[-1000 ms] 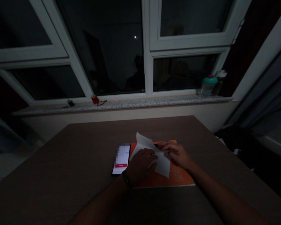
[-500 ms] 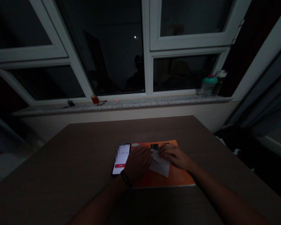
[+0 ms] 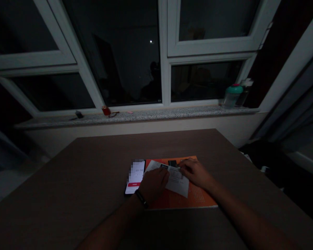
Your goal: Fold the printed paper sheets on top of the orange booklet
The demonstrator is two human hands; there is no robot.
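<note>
A white sheet of paper point(image 3: 178, 185) with faint print and a dark block near its top edge lies tilted on an orange-and-red book point(image 3: 205, 200). My left hand point(image 3: 153, 182), a dark band on its wrist, lies over the sheet's left part with fingers bent and thumb closed in at the paper. At the sheet's upper right edge, my right hand point(image 3: 197, 172) pinches with thumb and fingertips. Dim light hides the exact fingertip contact. Beside my left hand, a phone point(image 3: 135, 177) with a lit timer screen touches or nearly touches the book's left side.
The brown table point(image 3: 101, 166) reaches to a wall under the window. On the stone sill point(image 3: 151, 114) stand a small red jar point(image 3: 105, 110), a small dark object point(image 3: 79, 114) and a bottle with a teal lid point(image 3: 232, 95). Curtains hang at both sides.
The paper has opened out: its printed face and dark block now show, and it spreads further left. My left fingers have drawn in from lying flatter; my right hand has barely shifted.
</note>
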